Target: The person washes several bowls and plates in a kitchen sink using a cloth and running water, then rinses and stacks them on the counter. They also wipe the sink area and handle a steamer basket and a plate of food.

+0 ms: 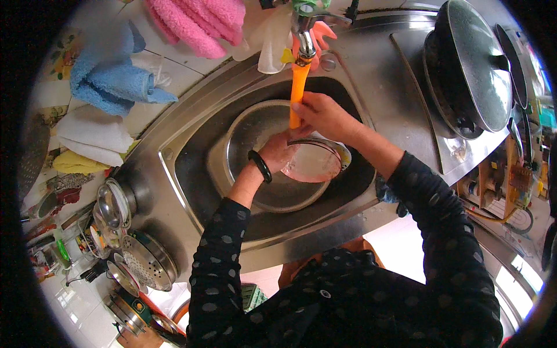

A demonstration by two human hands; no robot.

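Note:
An orange hose (298, 87) hangs from the metal faucet (307, 45) over a stainless steel sink (187, 152). My right hand (322, 111) is at the hose's lower end, its fingers bent around it. Just below, my left hand (278, 152), with a dark bangle on the wrist, holds a pinkish bowl (313, 163) by its near-left rim. A patterned rim of another dish (346, 156) shows behind the bowl. Both hands are above a large round metal basin (270, 202) standing in the sink. The fingertips of my left hand are partly hidden.
A black pan with a glass lid (478, 65) stands on the right drainboard. Pink (204, 26), blue (113, 82) and white (93, 135) cloths hang at the upper left. Metal bowls and a steel colander (145, 261) are left of the sink. Rubber gloves (274, 43) hang behind the faucet.

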